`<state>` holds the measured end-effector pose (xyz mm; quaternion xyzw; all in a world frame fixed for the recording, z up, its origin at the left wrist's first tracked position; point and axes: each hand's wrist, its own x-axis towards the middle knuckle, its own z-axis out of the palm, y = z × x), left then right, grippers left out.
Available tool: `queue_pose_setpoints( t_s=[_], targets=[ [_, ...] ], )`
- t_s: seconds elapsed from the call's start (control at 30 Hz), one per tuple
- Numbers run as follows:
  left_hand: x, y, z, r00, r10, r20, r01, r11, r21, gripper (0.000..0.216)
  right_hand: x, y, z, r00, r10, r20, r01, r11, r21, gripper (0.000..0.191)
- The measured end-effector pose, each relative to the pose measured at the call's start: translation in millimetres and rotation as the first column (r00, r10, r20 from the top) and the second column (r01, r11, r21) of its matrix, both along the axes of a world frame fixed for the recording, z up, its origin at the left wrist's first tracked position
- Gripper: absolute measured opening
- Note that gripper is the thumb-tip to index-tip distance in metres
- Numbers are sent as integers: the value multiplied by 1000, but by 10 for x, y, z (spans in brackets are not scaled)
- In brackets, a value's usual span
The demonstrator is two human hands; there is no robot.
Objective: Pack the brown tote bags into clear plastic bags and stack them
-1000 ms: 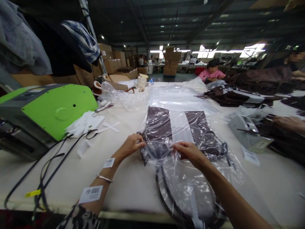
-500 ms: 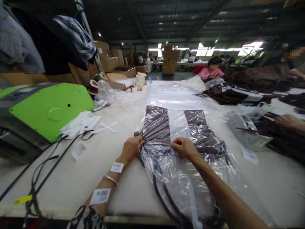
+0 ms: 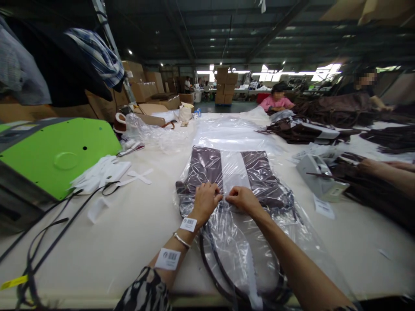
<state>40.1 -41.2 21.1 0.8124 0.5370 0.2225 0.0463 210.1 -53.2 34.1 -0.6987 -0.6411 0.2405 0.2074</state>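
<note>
Hands: left hand (image 3: 205,199) and right hand (image 3: 241,199) lie side by side at the middle of the counter (image 3: 129,233), fingertips almost meeting.
Grip: both are closed in a pinch on the film of the clear plastic bag (image 3: 249,246), which is gathered between thumb and fingers (how much fabric is caught with it cannot be told).
Thing: the brown fabric piece (image 3: 202,166) lies flat inside the bag, two dark panels with a pale strip between them.
Direction: it stretches away from the hands to the far side, beginning right at the fingertips.
Long axis: near to far, in line with the forearms; the bag carries on toward the near edge under the right forearm.
Straps: dark straps (image 3: 210,255) loop inside the bag on the near side, between the two arms.
Nearer hand: neither, since both sit on the midline; the left covers the left panel's near edge, the right the pale strip's.
Left forearm: barcode stickers (image 3: 188,224) stuck on it.
Surroundings: green machine (image 3: 61,155) and white tags (image 3: 100,170) well to the left; a co-worker's hand (image 3: 372,166) and a grey device (image 3: 319,177) to the right.
</note>
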Motion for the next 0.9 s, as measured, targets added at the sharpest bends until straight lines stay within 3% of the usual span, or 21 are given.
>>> queue_pose_setpoints(
  t_s=[0.13, 0.23, 0.3, 0.4, 0.47, 0.5, 0.57, 0.67, 0.77, 0.9],
  targets=[
    [-15, 31, -46, 995, 27, 92, -22, 999, -46, 10, 325, -70, 84, 999, -34, 25, 32, 997, 72, 11],
    [-37, 46, -53, 985, 23, 172, -10, 997, -77, 7, 914, -201, 212, 977, -169, -127, 193, 957, 216, 23],
    [-48, 65, -63, 973, 10, 230, 12, 995, -96, 5, 1455, -307, 299, 918, -340, -206, 393, 852, 345, 33],
    [-75, 117, -105, 947, -19, 319, 59, 991, -117, 8, 2323, -449, 386, 772, -596, -222, 613, 604, 509, 42],
    [-100, 164, -149, 917, -36, 396, 93, 988, -127, 13, 2827, -493, 393, 670, -703, -238, 700, 493, 516, 45],
    [-114, 187, -172, 898, -42, 438, 113, 984, -137, 16, 3034, -489, 380, 626, -732, -267, 748, 468, 472, 44],
    [-144, 224, -208, 858, -51, 511, 156, 974, -165, 22, 3343, -423, 327, 567, -748, -344, 820, 471, 326, 39],
    [-177, 258, -223, 825, -68, 561, 210, 959, -192, 29, 3565, -229, 218, 543, -704, -458, 824, 553, 126, 28],
    [-180, 284, -202, 847, -84, 525, 223, 952, -208, 33, 3641, -56, 137, 523, -666, -532, 794, 608, 17, 24],
    [-145, 308, -182, 891, -78, 447, 194, 956, -221, 37, 3728, 33, 96, 470, -692, -549, 797, 599, -74, 22]
  ],
)
